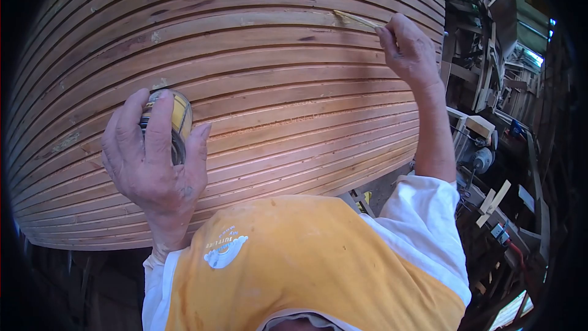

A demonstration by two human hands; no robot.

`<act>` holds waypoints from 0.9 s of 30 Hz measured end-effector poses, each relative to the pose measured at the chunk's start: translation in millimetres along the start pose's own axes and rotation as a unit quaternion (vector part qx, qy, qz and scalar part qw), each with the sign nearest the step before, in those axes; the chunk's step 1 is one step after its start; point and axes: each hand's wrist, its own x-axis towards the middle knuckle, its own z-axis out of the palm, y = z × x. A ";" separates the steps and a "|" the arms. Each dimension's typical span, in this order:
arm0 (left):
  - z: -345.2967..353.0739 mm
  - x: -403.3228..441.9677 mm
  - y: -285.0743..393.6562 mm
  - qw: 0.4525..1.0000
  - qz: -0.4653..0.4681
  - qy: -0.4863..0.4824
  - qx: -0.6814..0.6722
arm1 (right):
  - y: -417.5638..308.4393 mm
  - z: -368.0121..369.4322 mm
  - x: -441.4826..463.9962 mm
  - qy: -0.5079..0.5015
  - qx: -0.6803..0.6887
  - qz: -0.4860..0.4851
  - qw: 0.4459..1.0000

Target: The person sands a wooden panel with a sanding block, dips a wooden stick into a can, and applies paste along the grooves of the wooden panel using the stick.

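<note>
My left hand (150, 159) is wrapped round a small round can (182, 116) with yellow on its side, held over the left part of a curved planked wooden surface (263, 92). Dark grooves run between the planks. In my right hand (410, 49), raised at the upper right, a thin light wooden stick (358, 20) is pinched. Its far tip lies at or just above a plank near a groove; I cannot tell whether it touches. What the can contains is hidden by my fingers and the angle.
Right of the planked surface, scrap boards (490, 43) are stacked. Lower down are a grey machine part (482, 159), nailed wood pieces (493, 202) and a power socket (500, 233) with a red cord. My orange and white shirt fills the bottom.
</note>
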 end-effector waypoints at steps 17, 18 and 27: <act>-3.7 1.1 4.4 1.000 -0.011 -0.019 0.004 | 19.6 3.1 22.7 -0.082 0.019 -0.072 0.994; -2.5 1.1 4.2 1.000 -0.012 -0.014 0.005 | 23.1 1.8 19.9 -0.085 0.010 -0.063 0.994; -0.2 0.7 3.3 1.000 0.000 -0.006 0.003 | -50.2 37.3 16.9 0.000 0.150 -0.063 0.987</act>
